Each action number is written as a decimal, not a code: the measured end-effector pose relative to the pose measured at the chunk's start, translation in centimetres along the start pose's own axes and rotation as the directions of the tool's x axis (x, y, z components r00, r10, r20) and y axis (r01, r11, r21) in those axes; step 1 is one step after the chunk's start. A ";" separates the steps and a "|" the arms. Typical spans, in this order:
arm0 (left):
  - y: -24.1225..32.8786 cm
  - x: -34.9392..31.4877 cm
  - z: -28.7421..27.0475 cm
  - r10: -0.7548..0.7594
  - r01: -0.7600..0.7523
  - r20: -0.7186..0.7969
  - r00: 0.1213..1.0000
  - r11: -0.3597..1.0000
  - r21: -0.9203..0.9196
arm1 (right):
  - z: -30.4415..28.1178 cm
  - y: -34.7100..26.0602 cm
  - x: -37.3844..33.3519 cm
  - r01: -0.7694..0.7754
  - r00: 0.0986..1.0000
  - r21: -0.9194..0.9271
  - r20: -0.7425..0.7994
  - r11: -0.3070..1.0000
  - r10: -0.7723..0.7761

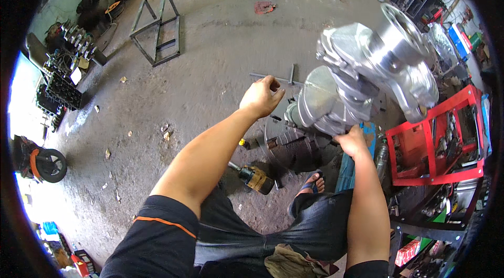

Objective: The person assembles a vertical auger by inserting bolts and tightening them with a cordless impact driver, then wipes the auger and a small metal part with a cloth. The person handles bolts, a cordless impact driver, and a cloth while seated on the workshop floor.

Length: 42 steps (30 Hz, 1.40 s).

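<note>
A large, shiny metal crankshaft (336, 86) leans in front of me, its upper end blurred. My right hand (353, 141) grips its lower edge, with the fingertips hidden behind the metal. To the left of the crankshaft, my left hand (262, 98) hovers with loosely curled fingers. A gap shows between thumb and fingers, and I see nothing in that hand. Beneath the crankshaft is a dark, round metal part (296, 152). A yellow-and-black power tool (255, 179) lies on the floor between my left forearm and my foot.
At right stands a red metal rack (436, 141) of tools, beside a blue beam (347, 170) and a plastic bottle (381, 156). A metal frame (157, 28) and a T-shaped bar (291, 74) lie farther off. Engine parts (63, 89) and a wheel (52, 165) are at left.
</note>
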<state>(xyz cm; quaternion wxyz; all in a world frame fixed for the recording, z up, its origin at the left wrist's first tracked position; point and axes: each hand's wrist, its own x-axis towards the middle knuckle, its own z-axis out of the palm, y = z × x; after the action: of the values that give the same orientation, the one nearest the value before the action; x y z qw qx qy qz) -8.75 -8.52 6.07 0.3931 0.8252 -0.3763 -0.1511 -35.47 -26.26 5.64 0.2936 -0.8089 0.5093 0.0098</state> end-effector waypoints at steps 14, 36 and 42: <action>0.0 -22.5 8.7 -0.527 0.474 0.013 0.850 0.774 0.419 | -2.0 -2.9 -3.0 -0.289 0.956 0.065 -0.036 0.955 0.292; -5.5 -22.3 3.4 -0.762 0.735 -0.252 0.596 0.644 -0.210 | 1.8 -6.9 -12.3 0.543 0.636 -0.147 0.715 0.827 -0.291; 4.6 -23.9 -9.9 -0.428 0.326 -0.196 0.882 0.855 -0.402 | 4.2 -11.3 -16.4 0.756 0.559 -0.051 0.568 0.653 -0.604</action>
<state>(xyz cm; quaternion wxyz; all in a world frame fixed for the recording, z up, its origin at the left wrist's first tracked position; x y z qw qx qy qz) -21.74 12.61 14.78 0.5478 0.8105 -0.1125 -0.1743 -32.81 -7.30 12.62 0.2741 -0.9435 0.0498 0.1793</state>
